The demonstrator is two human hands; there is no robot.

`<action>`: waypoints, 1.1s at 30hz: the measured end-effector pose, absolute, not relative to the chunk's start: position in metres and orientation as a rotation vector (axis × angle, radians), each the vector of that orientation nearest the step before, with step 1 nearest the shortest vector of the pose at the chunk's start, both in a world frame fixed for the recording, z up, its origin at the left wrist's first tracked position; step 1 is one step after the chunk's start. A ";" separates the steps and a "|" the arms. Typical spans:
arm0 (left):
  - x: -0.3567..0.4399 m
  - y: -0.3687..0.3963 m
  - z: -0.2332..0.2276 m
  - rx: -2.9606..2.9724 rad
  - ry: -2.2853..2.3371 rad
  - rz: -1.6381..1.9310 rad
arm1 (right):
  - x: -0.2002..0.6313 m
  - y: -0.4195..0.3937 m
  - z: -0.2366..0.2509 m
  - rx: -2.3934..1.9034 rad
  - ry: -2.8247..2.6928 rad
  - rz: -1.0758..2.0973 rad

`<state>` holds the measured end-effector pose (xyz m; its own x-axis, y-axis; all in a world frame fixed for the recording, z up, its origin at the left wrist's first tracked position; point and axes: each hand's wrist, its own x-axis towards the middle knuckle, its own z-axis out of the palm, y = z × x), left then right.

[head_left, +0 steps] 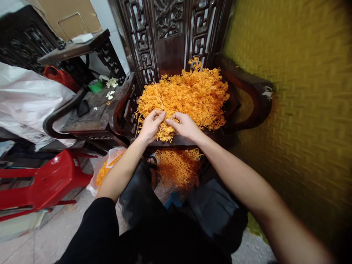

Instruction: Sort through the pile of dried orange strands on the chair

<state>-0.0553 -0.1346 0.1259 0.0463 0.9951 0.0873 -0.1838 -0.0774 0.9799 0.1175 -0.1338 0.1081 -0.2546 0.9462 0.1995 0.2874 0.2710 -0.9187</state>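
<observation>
Nearest the camera, two bare forearms are reaching out over dark-clothed knees, a black sleeve [93, 231] covering the upper part of the left arm. Below the knees, on the floor, a loose heap of orange strands [177, 167] is lying just under the front edge of the seat. To its left a clear plastic bag [103, 172] is slumping open on the floor, holding more of the same orange material (how full it is cannot be told).

A little further out, the left hand [150, 126] and the right hand [184, 125] are meeting at the near edge of a big orange pile [187, 95]. Each grip is closing thumb against forefinger on a small clump of orange threads [164, 132], which is hanging between the two hands at the pile's front edge. The pile is filling the seat of a dark carved wooden chair [247, 95], spreading back to its fretwork back panel.

On the left, a red plastic chair [46, 181] is standing on the floor, well apart from the hands. Beyond it a second dark wooden seat [90, 117] is carrying a few small white flowers [111, 86] and a green container [95, 86]. A white sack [24, 102] is bulging behind that. On the right, a yellow woven surface [302, 110] is blurring past.
</observation>
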 end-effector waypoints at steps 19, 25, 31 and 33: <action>-0.041 -0.121 0.142 1.212 1.188 1.349 | 0.115 -0.125 0.109 -1.223 -1.312 0.876; -0.040 -0.112 0.139 1.184 1.236 1.428 | 0.110 -0.125 0.117 -1.106 -1.024 1.240; -0.039 -0.106 0.135 1.136 1.224 1.532 | 0.103 -0.128 0.126 -1.021 -0.791 1.318; -0.042 -0.102 0.135 1.139 1.209 1.578 | 0.106 -0.126 0.127 -1.014 -0.711 1.282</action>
